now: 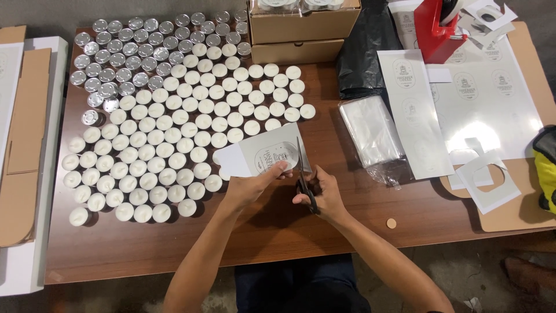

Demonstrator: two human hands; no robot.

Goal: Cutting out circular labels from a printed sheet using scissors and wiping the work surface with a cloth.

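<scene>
My left hand (255, 186) pinches the near edge of a white label sheet (263, 155), thumb on top, holding it just above the brown table (243, 237). My right hand (325, 194) is closed through the handles of black scissors (304, 177), just right of the left hand, and the blades point away from me, running up along the sheet's right edge (I cannot tell whether they are parted or closed). The sheet lies ahead of both hands, its far-left corner over the nearest of the white tealight candles (174, 145) that cover the left half of the table. Empty silver cups (121, 64) sit behind those. To my right lie a clear plastic bag stack (370, 133) and more label sheets (480, 98).
</scene>
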